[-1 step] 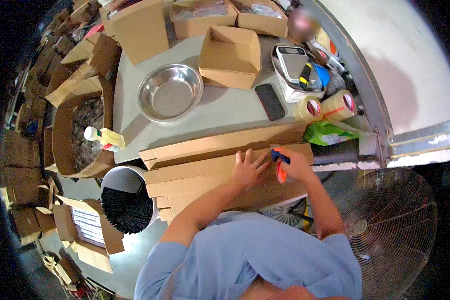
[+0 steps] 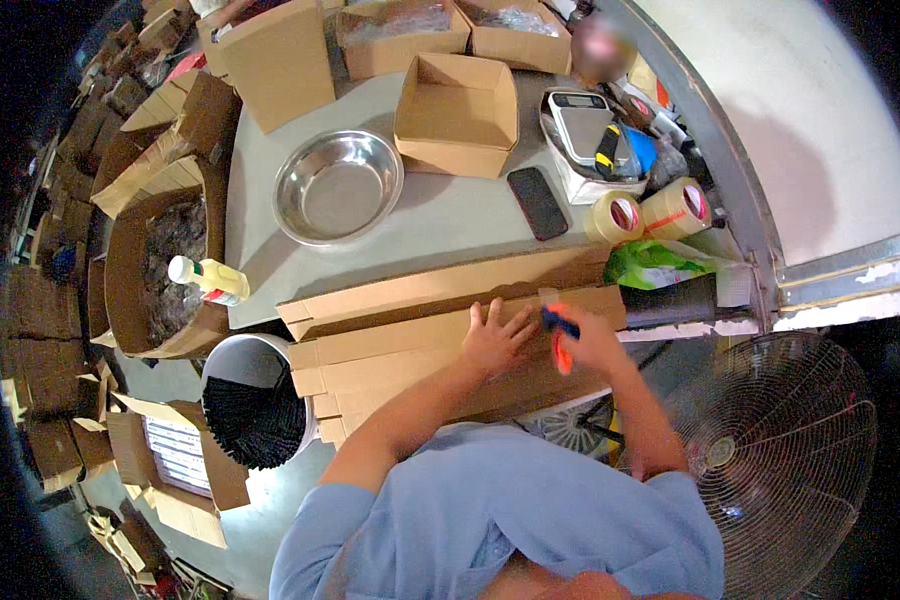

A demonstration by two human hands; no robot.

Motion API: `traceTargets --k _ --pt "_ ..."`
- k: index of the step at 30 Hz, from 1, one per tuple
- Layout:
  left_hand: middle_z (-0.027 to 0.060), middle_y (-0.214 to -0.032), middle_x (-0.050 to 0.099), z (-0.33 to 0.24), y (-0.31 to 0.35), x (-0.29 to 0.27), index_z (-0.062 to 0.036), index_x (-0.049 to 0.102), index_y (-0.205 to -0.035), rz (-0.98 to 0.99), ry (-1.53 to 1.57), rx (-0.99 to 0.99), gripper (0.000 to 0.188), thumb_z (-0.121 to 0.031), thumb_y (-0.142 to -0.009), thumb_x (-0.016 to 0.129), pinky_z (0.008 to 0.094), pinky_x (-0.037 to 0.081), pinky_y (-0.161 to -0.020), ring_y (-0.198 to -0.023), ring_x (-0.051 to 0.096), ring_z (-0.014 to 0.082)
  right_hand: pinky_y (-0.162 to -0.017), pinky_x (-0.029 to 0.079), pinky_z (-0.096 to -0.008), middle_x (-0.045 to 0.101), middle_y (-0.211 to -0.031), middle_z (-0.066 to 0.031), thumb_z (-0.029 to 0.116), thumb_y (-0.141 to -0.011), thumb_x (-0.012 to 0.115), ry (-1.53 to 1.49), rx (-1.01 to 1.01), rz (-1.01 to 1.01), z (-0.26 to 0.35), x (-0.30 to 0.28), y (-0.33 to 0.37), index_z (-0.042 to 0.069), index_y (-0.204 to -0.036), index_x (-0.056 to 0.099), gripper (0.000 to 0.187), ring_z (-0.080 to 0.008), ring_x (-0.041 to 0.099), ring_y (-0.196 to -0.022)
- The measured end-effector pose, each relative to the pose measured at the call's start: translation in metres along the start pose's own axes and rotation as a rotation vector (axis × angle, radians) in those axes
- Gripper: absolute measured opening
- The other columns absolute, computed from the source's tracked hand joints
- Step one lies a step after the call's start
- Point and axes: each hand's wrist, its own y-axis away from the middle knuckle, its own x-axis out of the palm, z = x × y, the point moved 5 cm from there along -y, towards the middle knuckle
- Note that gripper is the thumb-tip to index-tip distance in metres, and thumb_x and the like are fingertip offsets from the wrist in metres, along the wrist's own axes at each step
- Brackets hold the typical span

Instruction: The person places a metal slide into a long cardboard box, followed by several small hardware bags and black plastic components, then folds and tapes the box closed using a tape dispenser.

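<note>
A flattened cardboard box (image 2: pixel 390 350) lies across the near edge of the table in front of me, its slotted flaps at the left end. My left hand (image 2: pixel 495 338) rests on it palm down, fingers spread. Just to the right, my right hand (image 2: pixel 592 345) is closed round an orange and dark-blue hand tool (image 2: pixel 562 335), whose exact kind I cannot make out. A small pale piece shows at the tool's far end, over the cardboard. Motion blurs this hand a little.
Beyond the cardboard are a steel bowl (image 2: pixel 338 187), an open carton (image 2: pixel 457 110), a phone (image 2: pixel 537 203), a kitchen scale (image 2: pixel 582 125) and tape rolls (image 2: pixel 613 217). A bottle (image 2: pixel 210 278) and white bucket (image 2: pixel 240 360) are left; a fan (image 2: pixel 760 460) stands right.
My right hand and the tool have shifted slightly toward me, and a pale piece now shows at the tool's far end. My left hand stays flat on the cardboard.
</note>
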Motion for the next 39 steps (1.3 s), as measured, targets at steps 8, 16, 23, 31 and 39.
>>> traceTargets --k 8,16,23,31,39 --pt "0.0013 -0.145 0.026 -0.008 -0.009 0.002 -0.025 0.041 -0.132 -0.077 0.041 -0.053 0.061 -0.055 -0.08 0.049 0.0703 0.025 -0.09 -0.125 0.026 0.0429 -0.088 0.046 -0.0361 0.061 -0.11 -0.0148 0.016 -0.074 0.058 -0.229 -0.008 -0.1 -0.065 0.073 0.061 0.009 -0.115 0.058 0.041 -0.0298 0.06 -0.098" --pt "0.0211 -0.142 0.024 -0.035 -0.071 0.019 -0.0122 0.046 -0.122 -0.213 -0.014 0.0 0.06 -0.049 -0.076 0.057 0.064 0.019 -0.098 -0.127 0.023 0.0435 -0.082 0.048 -0.0377 0.064 -0.1 -0.0172 0.025 -0.074 0.059 -0.226 0.231 0.117 -0.075 0.067 0.064 0.005 -0.103 0.064 0.036 -0.0318 0.062 -0.092" --pt "0.0272 -0.141 0.021 -0.043 -0.062 0.034 -0.0234 0.029 -0.139 -0.244 -0.039 -0.162 0.077 -0.036 -0.072 0.067 0.0583 0.02 -0.102 -0.128 0.024 0.0455 -0.082 0.047 -0.0345 0.065 -0.097 -0.0153 0.02 -0.073 0.061 -0.231 0.287 0.098 -0.017 0.082 0.119 0.012 -0.109 0.063 0.038 -0.0304 0.062 -0.09" --pt "0.0203 -0.145 0.018 0.091 0.148 -0.013 -0.0343 0.025 -0.14 -0.056 0.03 -0.254 0.07 -0.054 -0.079 0.054 0.0604 0.019 -0.101 -0.13 0.02 0.0431 -0.081 0.047 -0.034 0.065 -0.095 -0.0148 0.02 -0.072 0.062 -0.128 -0.032 0.378 0.088 0.127 0.063 0.006 -0.103 0.064 0.034 -0.0243 0.062 -0.089" --pt "0.0172 -0.144 0.022 0.149 0.249 -0.01 -0.028 0.036 -0.136 -0.187 -0.024 -0.198 0.064 -0.053 -0.079 0.053 0.0614 0.019 -0.102 -0.13 0.022 0.0427 -0.077 0.048 -0.033 0.065 -0.09 -0.0179 0.019 -0.077 0.061 -0.017 -0.055 -0.096 0.24 0.148 -0.049 0.001 -0.105 0.062 0.033 -0.0294 0.063 -0.085"
